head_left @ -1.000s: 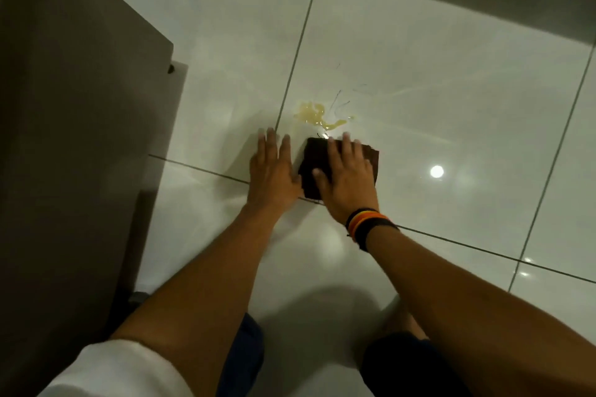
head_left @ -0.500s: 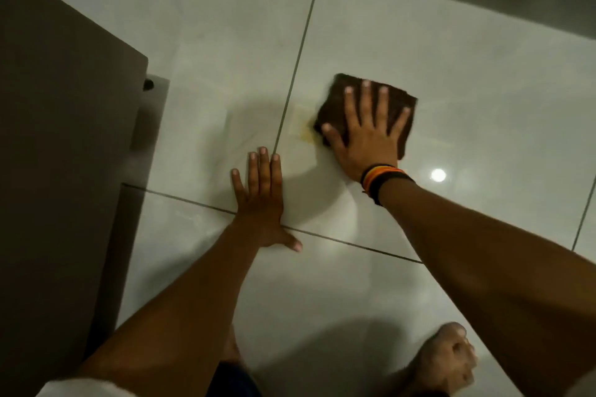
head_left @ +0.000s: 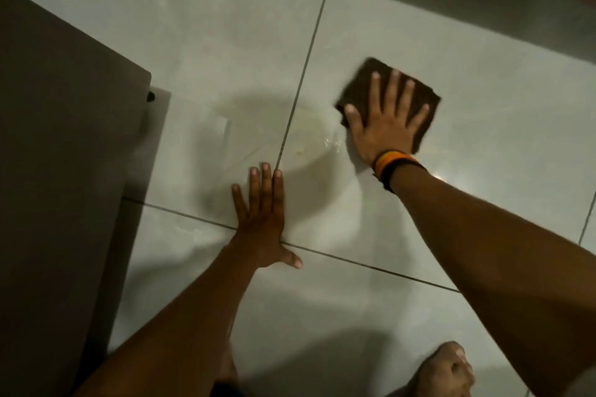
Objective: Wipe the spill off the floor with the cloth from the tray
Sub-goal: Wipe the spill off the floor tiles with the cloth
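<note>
The person is down low over the pale tiled floor (head_left: 419, 235), both arms stretched forward. The right hand (head_left: 383, 126) lies flat with fingers spread wide, pressed palm-down on a dark brown cloth (head_left: 364, 80) — not gripping it, just pinning it to the tile. The cloth sits at about one o'clock from the middle of the scene, a rough square turned on its corner, with its far edges a little blurred. Banded wristbands (head_left: 392, 164) in orange and black circle that wrist.

The left hand (head_left: 261, 219) is also open, palm flat on the floor with fingers together and thumb out to the side, holding nothing. It rests across the grout line at roughly six o'clock from the smear, well apart from the cloth.

Between the two hands, just beside the cloth at its eight o'clock, a thin yellowish wet smear (head_left: 309, 135) spreads over the tile, straddling the long grout line — a few glossy droplets show near the cloth's near edge.

At nine o'clock a dark brown panel (head_left: 58, 171) stands over the floor, with a small dark knob (head_left: 150, 96) at its corner. A bare foot (head_left: 442, 371) shows at five o'clock, near the bottom edge.
</note>
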A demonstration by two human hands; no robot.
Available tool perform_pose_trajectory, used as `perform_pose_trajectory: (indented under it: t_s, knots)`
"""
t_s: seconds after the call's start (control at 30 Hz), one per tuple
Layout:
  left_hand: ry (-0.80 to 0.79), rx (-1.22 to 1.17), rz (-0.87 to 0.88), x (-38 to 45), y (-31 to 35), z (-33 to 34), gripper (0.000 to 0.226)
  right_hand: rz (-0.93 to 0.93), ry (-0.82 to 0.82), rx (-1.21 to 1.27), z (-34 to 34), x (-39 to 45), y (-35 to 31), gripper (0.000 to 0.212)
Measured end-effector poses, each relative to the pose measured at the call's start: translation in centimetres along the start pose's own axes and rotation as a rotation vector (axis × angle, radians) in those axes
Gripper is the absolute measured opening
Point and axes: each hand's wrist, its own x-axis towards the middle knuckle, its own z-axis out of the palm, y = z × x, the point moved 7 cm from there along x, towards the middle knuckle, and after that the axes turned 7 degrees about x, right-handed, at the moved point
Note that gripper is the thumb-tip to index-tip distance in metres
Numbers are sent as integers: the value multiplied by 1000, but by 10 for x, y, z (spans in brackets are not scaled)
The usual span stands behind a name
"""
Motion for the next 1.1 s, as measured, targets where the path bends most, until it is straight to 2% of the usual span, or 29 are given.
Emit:
perform_pose_trajectory:
  t_s: [0.1,0.2,0.27,0.33,0.4,0.47,0.57,0.67,0.73,0.8,0.87,0.93,1.0,1.1]
  knots:
    - [-10,9,9,0,-2,0,183,-281,-45,-116,17,0,-54,76]
    - [-22,10,8,-3,2,-4,182,-507,-151,-197,25,-63,-28,73]
    - [-28,13,3,-4,2,-6,182,-471,-199,-230,15,-87,17,73]
    - [-17,6,-3,-5,0,-6,182,-318,-195,-195,0,-65,43,75]
    - [-8,-7,6,-5,1,-4,183,-154,-140,-120,-9,-22,32,76]
    - [4,-5,12,-4,0,-2,184,-104,-122,-52,-6,11,-4,77]
    - [58,-14,10,-6,-3,-3,184,-307,-140,-134,18,-4,-59,76]
    - [95,-124,-48,-15,-12,-4,184,-523,-237,-232,35,-83,-48,71]
    - [66,-162,-109,-18,-18,-4,188,-512,-270,-262,29,-116,-8,68]
    - [46,-157,-120,-15,-18,-2,190,-385,-268,-254,17,-106,24,69]
    - [46,-130,-105,-12,-17,-1,189,-249,-237,-191,8,-67,21,68]
    - [52,-110,-91,-12,-18,-1,187,-186,-188,-104,7,-25,-13,68]
    - [68,-104,-86,-12,-19,-1,186,-258,-163,-115,17,-8,-59,70]
    - [50,-106,-81,-11,-19,-2,184,-537,-191,-224,43,-54,-93,71]
